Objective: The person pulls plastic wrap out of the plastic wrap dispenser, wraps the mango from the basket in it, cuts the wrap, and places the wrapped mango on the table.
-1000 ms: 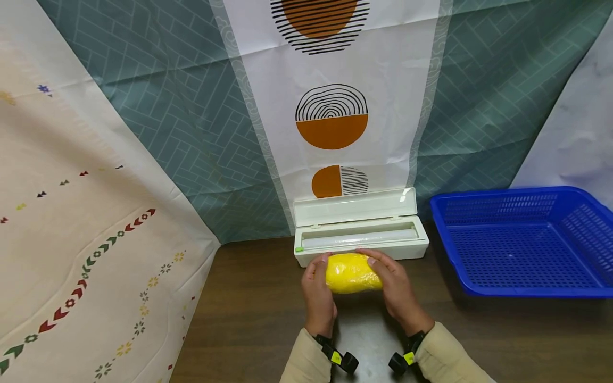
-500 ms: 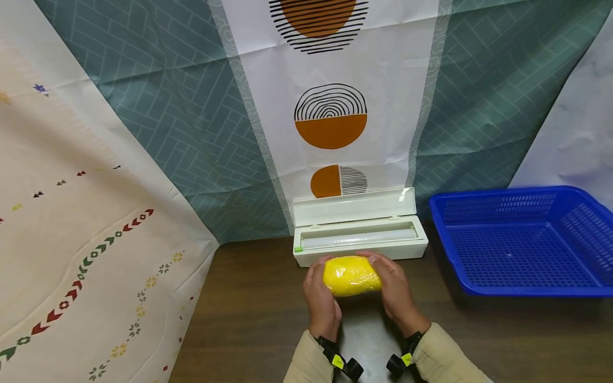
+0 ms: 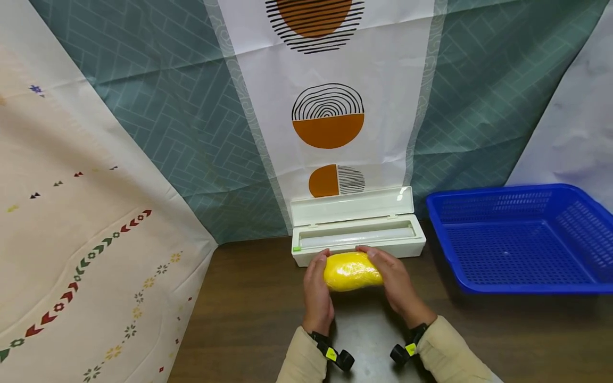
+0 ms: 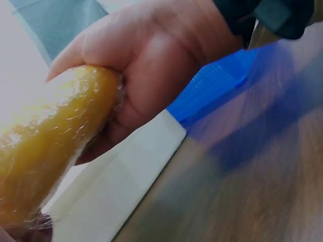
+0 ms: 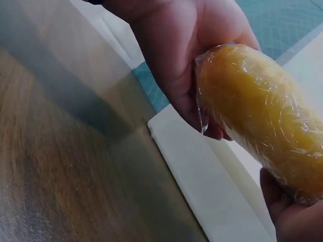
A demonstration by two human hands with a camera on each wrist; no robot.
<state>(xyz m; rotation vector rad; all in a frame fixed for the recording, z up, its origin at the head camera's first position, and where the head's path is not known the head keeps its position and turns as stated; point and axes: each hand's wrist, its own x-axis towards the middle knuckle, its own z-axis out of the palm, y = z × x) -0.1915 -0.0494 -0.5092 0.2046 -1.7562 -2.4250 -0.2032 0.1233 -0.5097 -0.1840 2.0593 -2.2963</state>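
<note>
A yellow oblong thing wrapped in clear cling film is held level between both hands; its kind does not show under the creased, shiny film. My left hand grips its left end and my right hand its right end, with fingers curled round the underside. In the left wrist view the wrapped yellow thing fills the left side, and loose film bunches at its ends. Just behind the hands stands a white cling film dispenser, lid raised, a roll of film inside.
A blue plastic basket stands on the right of the brown wooden table. Behind the table hangs a green and white patterned cloth, with a cream embroidered cloth on the left.
Both hands keep their grip on the wrapped yellow thing, which dips slightly and then rises again. The view has shifted a little; the dispenser and basket stay in place.
</note>
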